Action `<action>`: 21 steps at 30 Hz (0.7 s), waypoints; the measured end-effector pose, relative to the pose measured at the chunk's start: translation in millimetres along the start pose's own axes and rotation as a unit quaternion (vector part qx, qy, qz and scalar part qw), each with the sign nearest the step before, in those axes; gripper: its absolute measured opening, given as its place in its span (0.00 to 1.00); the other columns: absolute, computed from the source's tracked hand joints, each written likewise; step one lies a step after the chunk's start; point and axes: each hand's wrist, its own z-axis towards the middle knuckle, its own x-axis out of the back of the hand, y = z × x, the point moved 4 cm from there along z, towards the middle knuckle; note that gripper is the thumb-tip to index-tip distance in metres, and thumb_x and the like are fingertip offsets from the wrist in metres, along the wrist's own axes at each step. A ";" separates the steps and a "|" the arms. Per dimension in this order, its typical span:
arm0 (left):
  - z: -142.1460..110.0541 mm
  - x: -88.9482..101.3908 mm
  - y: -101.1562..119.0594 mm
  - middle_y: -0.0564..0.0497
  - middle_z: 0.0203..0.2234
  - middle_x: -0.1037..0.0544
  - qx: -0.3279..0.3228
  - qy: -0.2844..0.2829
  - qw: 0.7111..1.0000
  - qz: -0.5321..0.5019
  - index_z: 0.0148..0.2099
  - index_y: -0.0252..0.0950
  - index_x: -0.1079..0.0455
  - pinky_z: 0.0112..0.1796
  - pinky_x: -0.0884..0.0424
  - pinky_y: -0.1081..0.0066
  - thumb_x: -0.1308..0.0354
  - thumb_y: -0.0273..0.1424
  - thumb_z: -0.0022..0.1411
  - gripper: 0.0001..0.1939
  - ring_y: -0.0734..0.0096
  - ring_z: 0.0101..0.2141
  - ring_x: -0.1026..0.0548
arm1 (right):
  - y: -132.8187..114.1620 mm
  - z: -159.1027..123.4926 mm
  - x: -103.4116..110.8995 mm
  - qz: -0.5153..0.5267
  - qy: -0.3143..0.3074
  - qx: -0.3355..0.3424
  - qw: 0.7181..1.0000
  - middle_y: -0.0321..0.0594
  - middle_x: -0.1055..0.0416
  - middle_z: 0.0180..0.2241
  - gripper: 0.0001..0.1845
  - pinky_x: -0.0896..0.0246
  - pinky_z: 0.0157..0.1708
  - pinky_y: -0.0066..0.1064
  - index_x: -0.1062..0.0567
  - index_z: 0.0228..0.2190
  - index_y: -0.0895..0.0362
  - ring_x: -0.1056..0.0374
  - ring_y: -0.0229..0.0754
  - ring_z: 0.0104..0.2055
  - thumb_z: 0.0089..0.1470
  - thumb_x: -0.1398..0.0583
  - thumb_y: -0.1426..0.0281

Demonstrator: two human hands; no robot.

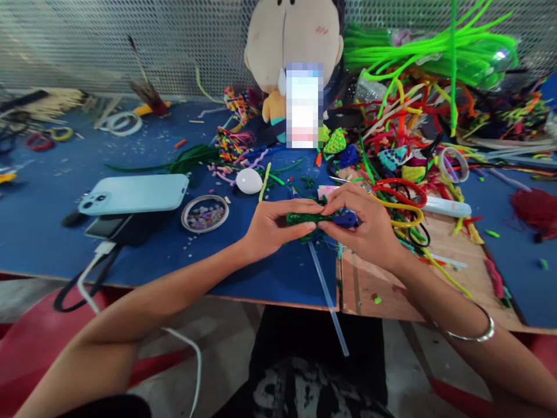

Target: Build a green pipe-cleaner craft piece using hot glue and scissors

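At the table's front edge, my left hand [270, 229] pinches a fuzzy dark green piece [300, 218], which looks like pipe-cleaner work, between thumb and fingers. My right hand [361, 220] is closed on its other end, where a dark blue part [346, 219] shows under the fingers. The fingertips of both hands nearly meet at the middle of the piece. More dark green material lies just below and behind it, partly hidden. From under the hands a clear rod [328, 296], like a glue stick, sticks out over the table edge.
Scissors with red and yellow handles [402, 200] lie right of my hands. A heap of coloured pipe cleaners [409, 110] fills the back right. To the left are a light blue phone [134, 193], a bead dish [205, 231] and a white egg-shaped object [249, 181]. A plush figure [272, 43] stands behind.
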 end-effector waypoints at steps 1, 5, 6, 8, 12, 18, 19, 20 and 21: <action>0.0 0.0 -0.3 0.50 0.37 0.16 0.000 -0.001 1.000 -0.004 0.43 0.43 0.20 0.48 0.23 0.65 0.32 0.30 0.53 0.13 0.64 0.43 0.19 | 0.0 0.0 0.0 0.000 0.001 0.000 1.000 0.36 0.29 0.31 0.03 0.38 0.40 0.36 0.28 0.29 0.54 0.32 0.40 0.37 0.51 0.38 0.72; -1.3 0.2 -4.2 0.50 0.38 0.16 0.008 -0.002 1.000 -0.011 0.43 0.45 0.21 0.48 0.22 0.65 0.32 0.29 0.53 0.14 0.64 0.44 0.19 | -0.1 -0.1 0.0 -0.001 0.001 0.003 1.000 0.36 0.29 0.31 0.03 0.38 0.40 0.36 0.28 0.29 0.54 0.32 0.40 0.37 0.51 0.38 0.73; -1.8 0.3 -5.4 0.50 0.38 0.16 0.008 -0.002 1.000 -0.013 0.44 0.46 0.21 0.49 0.23 0.66 0.32 0.28 0.53 0.15 0.65 0.44 0.19 | -0.1 -0.1 0.0 -0.001 0.000 0.004 1.000 0.36 0.29 0.31 0.03 0.38 0.40 0.36 0.28 0.29 0.54 0.32 0.40 0.37 0.51 0.38 0.73; -2.8 0.3 -7.3 0.52 0.39 0.17 0.008 -0.004 1.000 -0.020 0.44 0.48 0.22 0.49 0.23 0.68 0.32 0.27 0.53 0.16 0.67 0.45 0.20 | -0.1 0.1 0.0 0.000 0.002 0.007 1.000 0.35 0.29 0.31 0.03 0.38 0.39 0.36 0.29 0.29 0.54 0.33 0.40 0.37 0.51 0.38 0.73; -3.9 0.5 -9.7 0.53 0.40 0.17 0.013 -0.005 1.000 -0.028 0.44 0.50 0.22 0.49 0.23 0.70 0.32 0.26 0.52 0.17 0.68 0.46 0.20 | -0.3 0.3 -0.1 0.002 0.004 0.019 1.000 0.35 0.29 0.31 0.04 0.38 0.39 0.35 0.28 0.29 0.55 0.33 0.39 0.36 0.51 0.37 0.73; -4.5 0.5 -12.5 0.50 0.41 0.17 0.036 0.002 0.999 -0.028 0.43 0.47 0.21 0.50 0.23 0.64 0.31 0.30 0.52 0.15 0.62 0.46 0.20 | 0.0 0.7 0.4 0.009 0.003 0.017 1.000 0.36 0.29 0.30 0.04 0.39 0.38 0.35 0.28 0.29 0.55 0.33 0.39 0.36 0.50 0.37 0.74; -4.6 0.6 -12.8 0.50 0.41 0.17 0.038 0.003 0.999 -0.027 0.43 0.46 0.21 0.50 0.23 0.64 0.31 0.30 0.52 0.14 0.62 0.47 0.20 | 0.2 0.6 0.4 0.008 0.001 0.014 1.000 0.35 0.29 0.30 0.04 0.39 0.38 0.35 0.28 0.29 0.55 0.33 0.39 0.35 0.50 0.38 0.74; -4.6 0.7 -13.1 0.50 0.41 0.17 0.038 0.003 0.999 -0.026 0.43 0.46 0.21 0.50 0.23 0.64 0.31 0.30 0.52 0.14 0.62 0.47 0.20 | 0.4 0.6 0.3 0.007 -0.001 0.012 1.000 0.35 0.29 0.30 0.04 0.39 0.38 0.35 0.28 0.29 0.54 0.33 0.39 0.35 0.50 0.38 0.74; -4.7 0.9 -13.2 0.49 0.41 0.17 0.037 0.002 0.999 -0.024 0.43 0.46 0.21 0.50 0.23 0.64 0.31 0.30 0.52 0.15 0.62 0.47 0.20 | 0.6 0.5 0.2 0.008 -0.003 0.009 1.000 0.35 0.29 0.30 0.04 0.39 0.38 0.35 0.29 0.29 0.54 0.33 0.39 0.35 0.50 0.38 0.74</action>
